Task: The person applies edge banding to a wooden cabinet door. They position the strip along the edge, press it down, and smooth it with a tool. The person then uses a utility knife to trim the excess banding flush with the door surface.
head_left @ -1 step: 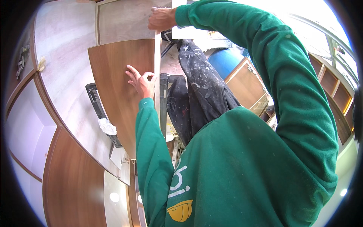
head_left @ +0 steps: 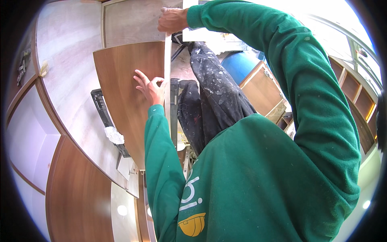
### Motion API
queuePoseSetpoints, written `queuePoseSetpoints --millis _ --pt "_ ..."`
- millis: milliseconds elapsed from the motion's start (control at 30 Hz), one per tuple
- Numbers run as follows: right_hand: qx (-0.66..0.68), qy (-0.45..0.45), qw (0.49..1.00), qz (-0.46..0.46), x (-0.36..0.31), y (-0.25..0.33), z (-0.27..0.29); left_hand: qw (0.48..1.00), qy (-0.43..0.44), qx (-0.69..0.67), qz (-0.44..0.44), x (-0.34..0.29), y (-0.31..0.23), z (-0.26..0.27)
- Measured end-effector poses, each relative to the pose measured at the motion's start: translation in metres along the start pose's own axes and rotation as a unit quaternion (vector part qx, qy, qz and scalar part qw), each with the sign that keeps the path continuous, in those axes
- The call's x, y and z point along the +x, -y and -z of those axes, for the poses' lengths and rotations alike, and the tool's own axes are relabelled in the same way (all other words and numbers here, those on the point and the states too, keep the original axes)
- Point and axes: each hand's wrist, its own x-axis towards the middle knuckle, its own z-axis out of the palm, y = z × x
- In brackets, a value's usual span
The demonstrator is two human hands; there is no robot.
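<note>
A brown wood-grain panel (head_left: pixel 121 80) with a curved far edge lies in front of me at the left. My left hand (head_left: pixel 151 86) rests on its face near the right edge, with several fingers stretched out and the thumb bent beside them. Along that edge runs a narrow pale strip (head_left: pixel 168 60). At the strip's far end is my right hand (head_left: pixel 172 20), its fingers curled closed. What the right fingers hold, if anything, is hidden.
Left of the panel, a long dark bar (head_left: pixel 101 107) carries a crumpled white wad (head_left: pixel 114 135). A blue rounded container (head_left: pixel 240 66) and a framed brown board (head_left: pixel 262 88) stand to the right. White-lined shelving (head_left: pixel 32 113) fills the far left.
</note>
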Motion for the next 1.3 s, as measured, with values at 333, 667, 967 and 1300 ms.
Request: queuePoseSetpoints --millis 333,667,967,1300 --pt "-0.021 0.011 1.0 -0.013 -0.001 -0.002 -0.009 1.0 -0.019 0.0 -0.005 0.002 0.002 -0.006" --pt "-0.007 -0.019 1.0 -0.013 -0.002 -0.001 -0.014 1.0 -0.017 0.003 0.006 0.002 -0.003 -0.004" --pt "-0.015 0.008 1.0 -0.011 0.003 0.001 -0.006 1.0 -0.006 0.01 0.003 0.003 0.003 -0.007" --pt "-0.03 0.01 0.999 -0.012 0.003 0.0 -0.01 1.0 -0.009 0.011 0.01 0.004 0.0 -0.006"
